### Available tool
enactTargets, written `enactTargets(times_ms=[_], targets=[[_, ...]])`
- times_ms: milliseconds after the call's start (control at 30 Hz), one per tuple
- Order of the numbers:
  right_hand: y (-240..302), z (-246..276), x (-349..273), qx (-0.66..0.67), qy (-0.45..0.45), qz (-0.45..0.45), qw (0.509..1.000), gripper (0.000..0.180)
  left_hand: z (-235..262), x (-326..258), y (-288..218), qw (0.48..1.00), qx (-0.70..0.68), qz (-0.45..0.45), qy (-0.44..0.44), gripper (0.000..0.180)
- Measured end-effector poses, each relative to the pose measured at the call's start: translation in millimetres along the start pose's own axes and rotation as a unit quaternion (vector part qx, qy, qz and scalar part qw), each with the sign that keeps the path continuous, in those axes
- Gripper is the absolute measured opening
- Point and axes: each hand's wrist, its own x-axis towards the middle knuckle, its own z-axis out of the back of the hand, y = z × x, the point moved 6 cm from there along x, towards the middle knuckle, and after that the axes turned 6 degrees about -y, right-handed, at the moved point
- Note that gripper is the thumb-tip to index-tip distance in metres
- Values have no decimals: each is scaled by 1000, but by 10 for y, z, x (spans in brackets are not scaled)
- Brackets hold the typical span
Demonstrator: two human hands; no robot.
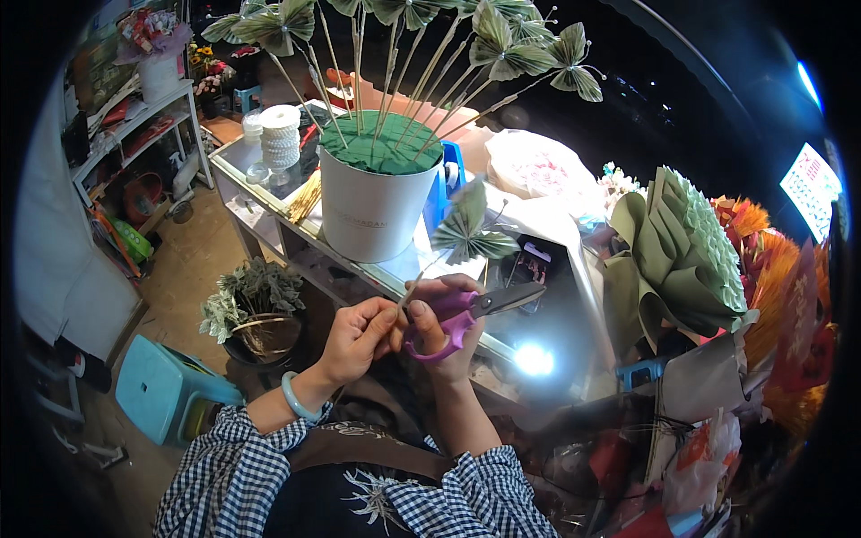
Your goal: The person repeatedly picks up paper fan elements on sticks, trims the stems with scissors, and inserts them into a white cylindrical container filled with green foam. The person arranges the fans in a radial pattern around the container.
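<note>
A folded green paper butterfly [468, 226] on a thin stick [413, 289] is in front of me. My left hand [357, 339] pinches the lower part of that stick, fingers closed. In my right hand [448, 327] are purple-handled scissors [460, 330], with a finger or thumb through the loop and the dark blades pointing right; its fingers also meet the stick beside the left hand. Just beyond stands a white round bucket [377, 215] filled with green floral foam [381, 148]. Several more paper butterflies [516, 54] rise from the foam on sticks.
The bucket rests on a glass-topped counter [309, 235] with ribbon rolls [281, 134] and a bundle of sticks [307, 197]. Wrapped bouquets [659, 255] crowd the right side. A pot of grey-green leaves [256, 309] and a light-blue stool [166, 390] stand on the floor at left.
</note>
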Motion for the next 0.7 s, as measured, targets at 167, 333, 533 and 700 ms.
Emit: enactTargets(times_ms=[167, 333, 533, 700], targets=[[91, -55, -10, -29, 27, 3, 999, 31, -46, -44, 133, 964, -172, 132, 156, 30], [37, -60, -35, 22, 25, -97, 995, 20, -36, -34, 192, 983, -108, 101, 110, 29], [-24, -46, -23, -35, -61, -42, 997, 16, 10, -87, -27, 959, 213, -162, -97, 17], [-38, -69, -61, -34, -40, 8, 999, 31, 10, -88, -109, 925, 290, -226, -101, 18]])
